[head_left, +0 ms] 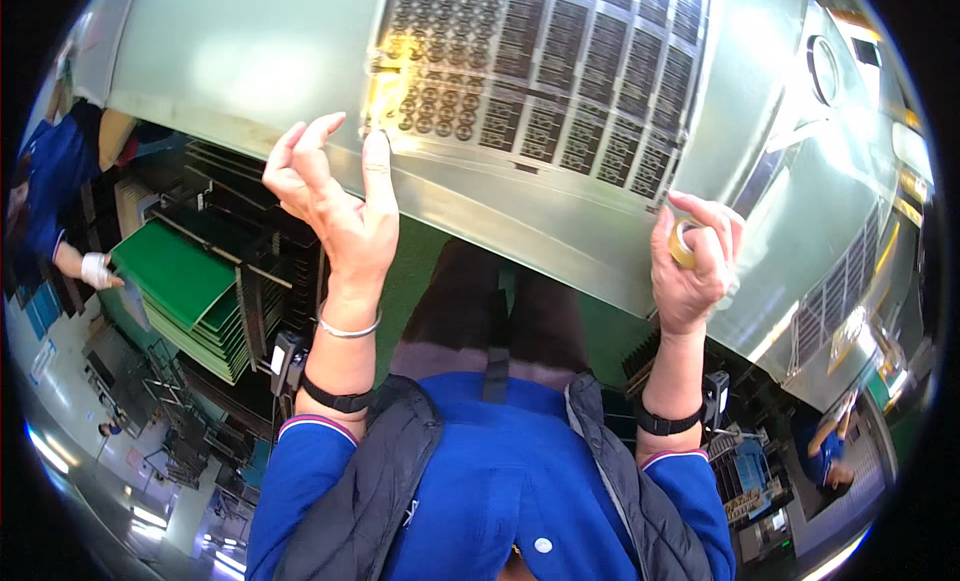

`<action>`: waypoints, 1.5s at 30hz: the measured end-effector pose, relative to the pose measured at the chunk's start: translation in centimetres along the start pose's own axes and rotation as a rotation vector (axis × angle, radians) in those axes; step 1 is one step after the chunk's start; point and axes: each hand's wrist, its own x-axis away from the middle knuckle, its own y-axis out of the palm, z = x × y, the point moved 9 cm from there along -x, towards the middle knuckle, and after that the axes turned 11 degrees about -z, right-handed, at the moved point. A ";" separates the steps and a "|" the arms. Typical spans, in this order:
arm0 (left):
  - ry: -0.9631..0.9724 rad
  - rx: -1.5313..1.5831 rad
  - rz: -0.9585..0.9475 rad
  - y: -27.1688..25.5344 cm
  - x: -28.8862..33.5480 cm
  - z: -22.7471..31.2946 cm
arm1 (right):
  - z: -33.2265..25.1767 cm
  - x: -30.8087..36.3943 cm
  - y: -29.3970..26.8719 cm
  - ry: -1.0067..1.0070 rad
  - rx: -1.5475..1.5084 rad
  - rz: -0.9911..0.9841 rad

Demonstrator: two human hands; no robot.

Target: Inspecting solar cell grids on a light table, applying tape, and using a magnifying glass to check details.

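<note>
A dark printed film sheet [590, 86], with rows of small round marks and text-like blocks, lies on a pale metal work surface [240, 66]. My left hand [345, 216] is open by the sheet's near left corner, thumb and fingers apart. A bright yellow patch [395, 81] shows on the film's left edge just beyond the thumb; whether it is tape or glare I cannot tell. Close to the near right corner, my right hand [695, 256] has its fingers closed round a roll of yellowish tape [683, 243].
Green panels [185, 271] stand stacked in a rack at left, where a co-worker's hand [98, 271] reaches in. Another dark patterned sheet [835, 291] lies to the right. A second person [825, 451] is at the lower right. The metal surface's front edge [480, 226] runs before me.
</note>
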 end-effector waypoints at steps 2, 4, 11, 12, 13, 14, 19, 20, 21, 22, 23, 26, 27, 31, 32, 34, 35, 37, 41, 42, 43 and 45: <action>0.000 -0.052 0.060 -0.7 0.3 -0.2 | 0.2 -0.1 0.5 0.007 -0.042 -0.035; 0.239 -0.130 0.075 -1.1 1.1 1.9 | 0.3 -0.1 0.5 0.003 -0.068 -0.034; 0.230 -0.317 -0.428 3.1 3.3 3.8 | 0.6 -0.1 0.0 0.017 -0.077 -0.035; 0.238 -0.306 -0.428 3.2 3.3 4.4 | 0.6 -0.2 -0.1 0.017 -0.059 -0.033; 0.207 -0.306 -0.421 3.3 3.3 4.7 | 0.4 -0.2 -0.2 0.019 -0.035 -0.031; 0.167 -0.303 -0.416 3.4 3.6 5.4 | 0.0 -0.5 -0.1 0.014 -0.039 -0.033; 0.428 -0.078 -0.651 7.6 6.5 13.7 | -0.1 -0.4 0.2 0.028 -0.186 -0.023; 0.472 -0.025 -0.679 8.6 7.1 15.5 | 0.2 -0.2 0.0 0.032 -0.179 -0.020; 0.518 -0.010 -0.670 9.1 7.6 17.1 | 0.5 -0.1 -0.2 0.031 -0.178 -0.016; 0.522 -0.012 -0.671 9.4 7.7 17.5 | 0.7 0.1 -0.4 0.029 -0.179 -0.011; 0.536 -0.009 -0.665 9.6 7.8 17.9 | 1.2 0.2 -0.5 0.037 -0.185 0.001; 0.524 0.187 -0.679 8.0 5.8 18.4 | 1.7 0.4 -0.5 0.019 -0.231 0.017; 0.473 0.283 -0.541 6.5 4.0 17.7 | 2.0 0.4 -0.5 0.035 -0.265 0.024; -0.315 0.793 -0.991 10.9 2.7 14.3 | 2.2 0.4 -0.4 0.015 -0.275 0.011; -0.315 0.789 -0.993 11.3 2.4 14.5 | 2.3 0.4 -0.5 0.022 -0.290 0.018; -0.405 0.790 -1.074 12.5 2.9 14.8 | 2.5 0.4 -0.6 0.032 -0.306 0.027; -0.396 0.810 -1.074 12.7 2.8 14.8 | 2.4 0.3 -0.6 0.025 -0.307 0.031; -0.406 0.810 -1.092 12.8 2.8 14.8 | 2.3 0.4 -0.6 0.022 -0.308 0.037; -0.419 0.797 -1.106 12.9 2.8 14.8 | 2.1 0.5 -0.5 -0.004 -0.297 0.028; -0.418 0.795 -1.105 12.9 2.9 14.7 | 1.9 0.5 -0.4 -0.019 -0.292 0.024; -0.427 0.811 -1.092 13.0 3.0 14.6 | 1.9 0.5 -0.5 -0.020 -0.293 0.025; -0.436 0.829 -1.077 13.0 2.9 14.5 | 1.2 0.5 -0.5 -0.108 -0.241 -0.018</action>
